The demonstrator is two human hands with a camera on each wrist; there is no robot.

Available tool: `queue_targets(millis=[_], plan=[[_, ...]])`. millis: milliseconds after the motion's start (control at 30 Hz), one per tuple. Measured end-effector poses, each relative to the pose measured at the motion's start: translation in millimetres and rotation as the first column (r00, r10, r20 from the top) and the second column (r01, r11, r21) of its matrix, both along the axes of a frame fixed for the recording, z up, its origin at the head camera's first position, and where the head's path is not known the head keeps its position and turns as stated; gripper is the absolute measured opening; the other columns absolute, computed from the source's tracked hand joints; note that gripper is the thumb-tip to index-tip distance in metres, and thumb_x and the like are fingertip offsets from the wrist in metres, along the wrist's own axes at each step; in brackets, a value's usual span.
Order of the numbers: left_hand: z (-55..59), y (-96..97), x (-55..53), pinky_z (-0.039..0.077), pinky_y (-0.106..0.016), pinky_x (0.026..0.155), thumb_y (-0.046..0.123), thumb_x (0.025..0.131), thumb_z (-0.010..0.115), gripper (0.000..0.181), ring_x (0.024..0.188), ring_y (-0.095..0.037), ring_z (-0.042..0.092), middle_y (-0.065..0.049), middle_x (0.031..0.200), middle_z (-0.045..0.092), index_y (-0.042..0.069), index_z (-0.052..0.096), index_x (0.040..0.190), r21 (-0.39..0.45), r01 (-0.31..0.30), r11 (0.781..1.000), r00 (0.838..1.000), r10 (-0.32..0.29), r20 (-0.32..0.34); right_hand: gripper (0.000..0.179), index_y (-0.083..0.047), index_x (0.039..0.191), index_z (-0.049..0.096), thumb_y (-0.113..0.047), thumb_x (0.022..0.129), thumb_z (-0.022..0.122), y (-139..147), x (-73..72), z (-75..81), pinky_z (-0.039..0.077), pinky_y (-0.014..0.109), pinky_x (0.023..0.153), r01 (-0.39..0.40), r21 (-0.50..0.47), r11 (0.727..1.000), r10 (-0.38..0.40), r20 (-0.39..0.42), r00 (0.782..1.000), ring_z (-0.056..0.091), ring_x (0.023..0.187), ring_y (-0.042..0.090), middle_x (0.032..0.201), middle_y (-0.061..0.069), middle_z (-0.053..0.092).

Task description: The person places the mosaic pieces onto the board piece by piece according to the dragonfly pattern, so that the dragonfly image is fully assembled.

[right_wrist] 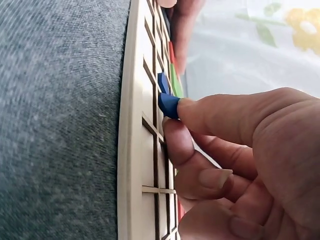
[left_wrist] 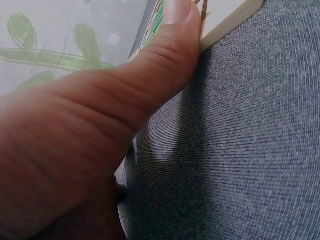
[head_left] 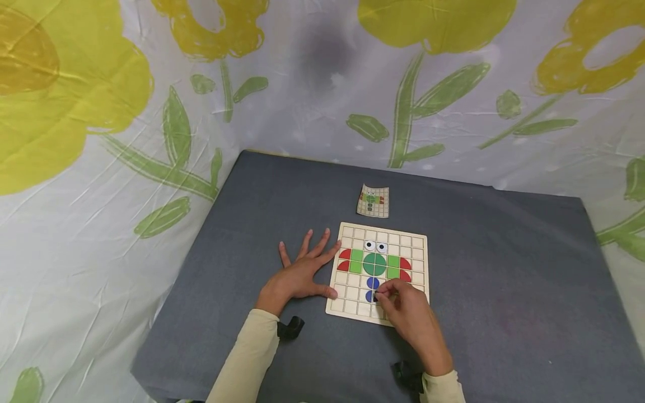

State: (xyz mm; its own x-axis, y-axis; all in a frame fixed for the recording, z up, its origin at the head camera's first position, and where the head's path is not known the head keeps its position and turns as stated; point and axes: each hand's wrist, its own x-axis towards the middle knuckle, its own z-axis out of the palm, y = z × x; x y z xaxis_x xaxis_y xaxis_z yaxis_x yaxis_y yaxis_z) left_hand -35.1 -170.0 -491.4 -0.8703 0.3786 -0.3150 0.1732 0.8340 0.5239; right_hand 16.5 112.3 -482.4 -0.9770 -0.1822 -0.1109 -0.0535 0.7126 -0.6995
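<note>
A wooden grid board (head_left: 353, 305) lies on the cloth-covered table, bearing a figure of coloured pieces: two eye pieces (head_left: 375, 246), a green circle (head_left: 374, 264), green squares, red quarter pieces and blue pieces (head_left: 373, 282) below. My right hand (head_left: 410, 313) pinches a blue quarter-round piece (right_wrist: 169, 105) between thumb and finger, right at the lower blue pieces. With fingers spread, my left hand (head_left: 299, 274) lies at the board's left side. Its thumb (left_wrist: 170, 55) rests on the board's edge, and its fingertips reach the upper left edge.
Behind the board stands a small pattern card (head_left: 374, 202) showing a similar coloured figure on a grid. Dark grey cloth (head_left: 504, 280) covers the table. A flower-printed curtain (head_left: 312, 101) hangs behind and beside it. Black straps with cameras sit at both wrists.
</note>
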Motion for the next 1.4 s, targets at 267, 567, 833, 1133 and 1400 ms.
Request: queue_targets(millis=[267,567,833,1133,1400], plan=[[-1.2,0.0,0.5,-0.021,-0.084,0.108,0.066,0.075,0.086,0.122,0.163,-0.034,-0.015,0.005,0.178,-0.002,0.036,0.018,0.17,-0.006,-0.004,1.0,1.0,0.004,0.001,0.009,-0.015,0.096,0.076,-0.016,0.093,0.084,-2.3,-0.4,0.6,0.042,0.027,0.058,-0.015,0.057,0.998,0.016,-0.009,1.0,0.049,0.063,0.009,0.081,-0.006,0.066],[-1.0,0.1,0.0,-0.021,-0.084,0.108,0.065,0.075,0.086,0.12,0.163,-0.035,-0.014,0.003,0.178,0.0,0.035,0.02,0.17,0.004,-0.007,1.0,1.0,0.007,-0.007,0.01,-0.015,0.096,0.077,-0.017,0.092,0.085,-4.3,-1.2,0.0,0.042,0.027,0.058,-0.003,0.109,0.994,0.006,-0.024,1.0,0.049,0.064,0.009,0.079,-0.006,0.064],[-1.5,1.0,-0.3,-0.02,-0.085,0.108,0.062,0.075,0.088,0.119,0.163,-0.038,-0.011,0.0,0.179,0.004,0.033,0.024,0.17,0.023,-0.007,1.0,1.0,0.007,-0.007,0.011,-0.016,0.097,0.079,-0.021,0.091,0.087,-5.5,-0.8,-0.3,0.041,0.027,0.055,0.0,0.139,0.99,0.004,-0.025,1.0,0.049,0.062,0.009,0.079,-0.007,0.066],[-4.6,1.2,0.3,-0.022,-0.083,0.108,0.065,0.075,0.087,0.121,0.163,-0.034,-0.015,0.004,0.178,-0.001,0.036,0.02,0.17,0.012,-0.006,1.0,1.0,0.006,0.007,0.016,-0.015,0.103,0.08,-0.015,0.089,0.088,-1.8,2.4,3.9,0.042,0.028,0.054,-0.023,0.155,0.988,0.023,0.0,1.0,0.049,0.062,0.01,0.082,-0.007,0.068],[-0.5,0.8,1.7,-0.023,-0.082,0.109,0.065,0.074,0.087,0.121,0.163,-0.033,-0.015,0.006,0.178,-0.002,0.037,0.018,0.17,0.007,-0.016,1.0,1.0,0.016,0.003,0.016,-0.016,0.103,0.081,-0.017,0.089,0.088,-3.5,3.8,6.5,0.043,0.028,0.057,-0.038,0.163,0.986,0.042,-0.023,0.999,0.049,0.063,0.01,0.088,-0.006,0.071]])
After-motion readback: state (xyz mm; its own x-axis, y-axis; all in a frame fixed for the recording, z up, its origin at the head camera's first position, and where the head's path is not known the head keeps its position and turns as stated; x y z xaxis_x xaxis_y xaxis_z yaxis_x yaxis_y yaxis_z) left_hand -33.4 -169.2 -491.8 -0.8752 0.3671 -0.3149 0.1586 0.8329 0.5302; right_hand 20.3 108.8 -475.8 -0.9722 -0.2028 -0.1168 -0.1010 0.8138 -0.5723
